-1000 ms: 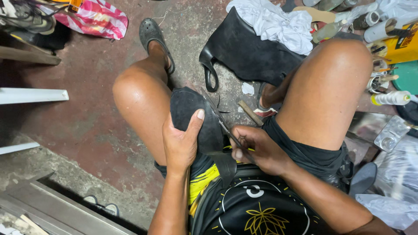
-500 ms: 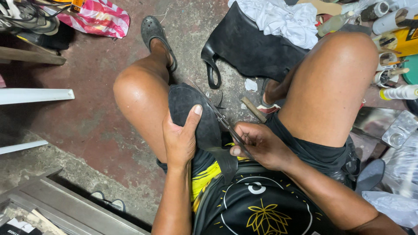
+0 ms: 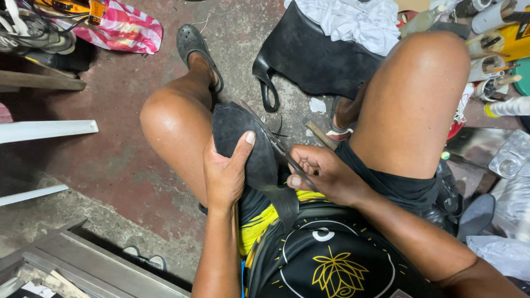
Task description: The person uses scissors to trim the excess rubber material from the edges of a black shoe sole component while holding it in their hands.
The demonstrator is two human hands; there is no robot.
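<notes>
At frame centre, my left hand (image 3: 223,174) grips the black shoe sole (image 3: 237,140); my right hand (image 3: 323,174) clenches a thin blade (image 3: 276,146) against its edge.

Worn reddish concrete floor (image 3: 99,165), white plank (image 3: 47,131) at left.

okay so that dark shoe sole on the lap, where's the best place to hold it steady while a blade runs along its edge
Probably as the left hand does: grip the dark sole at its middle from the left, thumb flat on top. That leaves the right edge clear for the thin blade in the right hand.
</notes>
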